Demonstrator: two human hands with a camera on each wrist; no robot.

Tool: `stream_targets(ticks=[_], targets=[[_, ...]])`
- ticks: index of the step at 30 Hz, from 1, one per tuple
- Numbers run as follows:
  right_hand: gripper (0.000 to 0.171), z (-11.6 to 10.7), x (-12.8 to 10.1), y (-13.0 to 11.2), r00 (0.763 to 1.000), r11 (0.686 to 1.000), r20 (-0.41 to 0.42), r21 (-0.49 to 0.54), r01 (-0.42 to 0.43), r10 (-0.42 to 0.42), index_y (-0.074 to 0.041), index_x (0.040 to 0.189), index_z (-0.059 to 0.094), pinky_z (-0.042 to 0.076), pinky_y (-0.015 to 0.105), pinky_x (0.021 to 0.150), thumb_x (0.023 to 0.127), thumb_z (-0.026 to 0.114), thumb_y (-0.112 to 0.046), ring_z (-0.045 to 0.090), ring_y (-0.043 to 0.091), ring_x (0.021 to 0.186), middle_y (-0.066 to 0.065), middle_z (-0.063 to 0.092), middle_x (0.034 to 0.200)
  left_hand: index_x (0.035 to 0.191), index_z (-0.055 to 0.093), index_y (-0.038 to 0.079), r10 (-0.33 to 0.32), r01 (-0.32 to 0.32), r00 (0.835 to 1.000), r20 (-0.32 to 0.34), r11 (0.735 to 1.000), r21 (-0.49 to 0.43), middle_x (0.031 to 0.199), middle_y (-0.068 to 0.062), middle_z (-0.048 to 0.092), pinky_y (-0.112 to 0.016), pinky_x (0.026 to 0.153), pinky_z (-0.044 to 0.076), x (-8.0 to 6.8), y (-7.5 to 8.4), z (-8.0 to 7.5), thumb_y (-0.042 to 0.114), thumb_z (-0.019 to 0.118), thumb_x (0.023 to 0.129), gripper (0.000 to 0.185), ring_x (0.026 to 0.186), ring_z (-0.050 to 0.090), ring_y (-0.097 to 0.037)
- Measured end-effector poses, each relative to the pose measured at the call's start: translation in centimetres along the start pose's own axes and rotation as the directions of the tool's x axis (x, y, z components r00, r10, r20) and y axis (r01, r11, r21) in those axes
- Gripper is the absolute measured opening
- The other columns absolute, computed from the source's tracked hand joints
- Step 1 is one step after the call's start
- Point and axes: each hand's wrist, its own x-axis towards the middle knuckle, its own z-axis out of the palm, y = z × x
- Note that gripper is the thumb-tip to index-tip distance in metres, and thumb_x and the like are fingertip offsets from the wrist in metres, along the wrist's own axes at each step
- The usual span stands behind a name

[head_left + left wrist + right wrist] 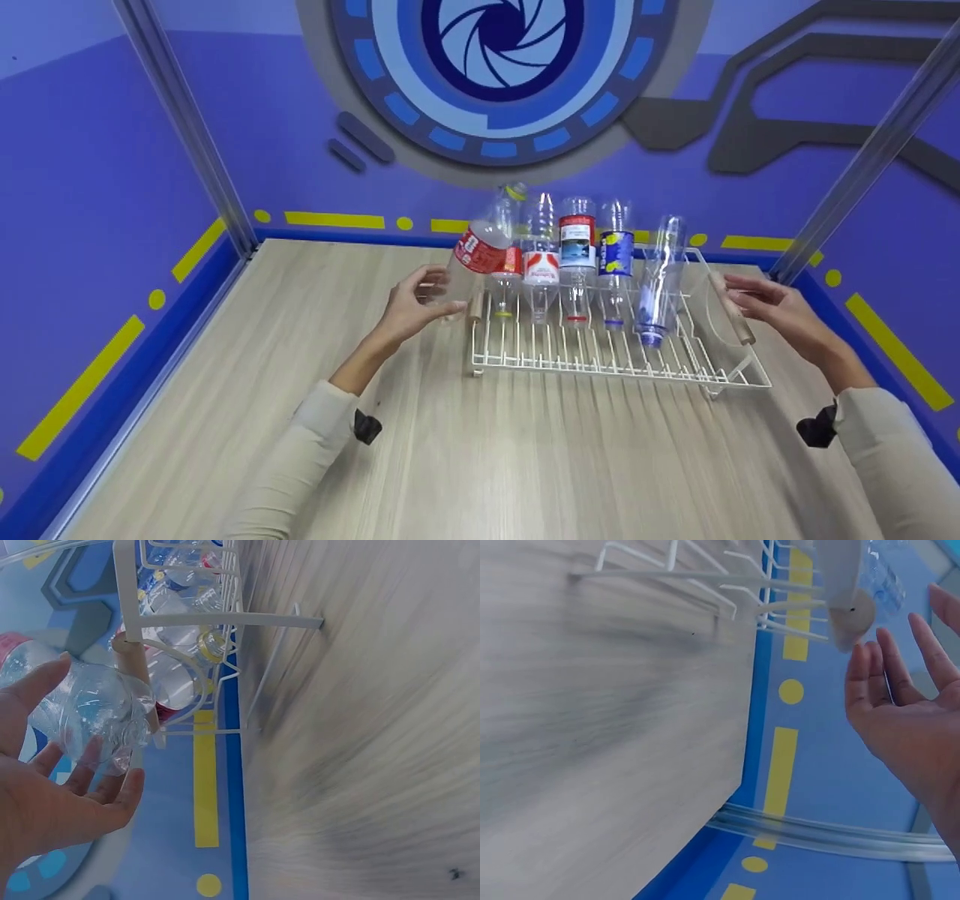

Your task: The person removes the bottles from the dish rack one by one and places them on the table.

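In the head view a clear plastic bottle with a red label (480, 251) tilts neck-down at the left end of a white wire rack (525, 367). My left hand (412, 304) is spread around its lower part, thumb apart from the loosely bent fingers; I see no firm grip. The left wrist view shows this bottle (94, 709) beside the rack's wooden handle (131, 664). My right hand (780, 307) has its fingers extended beside the right wooden handle (731, 307); contact is unclear. In the right wrist view the fingertips lie close to the handle's end (853, 619).
Several bottles stand neck-down in the rack, among them one with a blue label (616, 253) and one with a red-and-white label (541, 268). A clear bottle with a purple cap (660, 277) leans at the right. Blue panels (285, 165) enclose the wooden table (450, 450).
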Motion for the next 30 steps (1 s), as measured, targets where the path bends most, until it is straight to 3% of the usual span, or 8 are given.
stream_targets(ticks=[7, 13, 21, 30], targets=[[0.056, -0.5, -0.2, 1.4, 0.994, 0.994, 0.026, 0.026, -0.110, 0.109, -0.005, 0.158, 0.035, 0.052, 0.012, 0.089, 0.108, 0.052, -0.025, 0.060, -0.011, 0.112, -0.027, 0.056, 0.130, 0.140, 0.053, 0.003, 0.002, -0.005, 0.999, -0.033, 0.997, -0.080, 0.139, -0.021, 0.058, -0.050, 0.115, 0.043, 0.7, -1.4, 0.3, 0.013, 0.084, 0.083, 0.066, 0.129, 0.057, -0.036], [0.053, -0.5, -0.3, 2.6, 0.984, 0.977, 0.104, 0.142, -0.156, 0.142, -0.012, 0.159, 0.033, 0.054, 0.019, 0.090, 0.109, 0.048, -0.021, 0.061, -0.002, 0.114, -0.016, 0.057, 0.130, 0.139, 0.051, 0.001, -0.016, 0.009, 0.998, -0.069, 0.995, -0.104, 0.139, -0.025, 0.056, -0.050, 0.114, 0.044, 1.2, -2.5, 0.6, 0.007, 0.083, 0.083, 0.065, 0.129, 0.057, -0.040], [0.054, -0.5, -0.5, 4.3, 0.971, 0.905, 0.231, 0.397, -0.155, 0.065, -0.017, 0.163, 0.018, 0.057, 0.032, 0.096, 0.112, 0.034, -0.013, 0.066, 0.010, 0.119, -0.001, 0.065, 0.130, 0.139, 0.045, 0.008, -0.122, 0.107, 0.985, -0.122, 0.986, -0.127, 0.138, -0.020, 0.053, -0.048, 0.106, 0.049, 2.4, -3.8, 1.1, 0.011, 0.084, 0.081, 0.070, 0.127, 0.055, -0.035], [0.052, -0.1, -0.7, 5.1, 0.964, 0.828, 0.265, 0.541, -0.146, -0.003, -0.020, 0.163, 0.019, 0.057, 0.034, 0.098, 0.113, 0.028, -0.010, 0.068, 0.016, 0.118, 0.002, 0.069, 0.124, 0.137, 0.050, 0.010, -0.128, 0.116, 0.977, -0.169, 0.990, -0.082, 0.139, -0.022, 0.051, -0.051, 0.114, 0.043, 3.8, -5.0, 1.9, 0.009, 0.083, 0.082, 0.065, 0.134, 0.051, -0.040]])
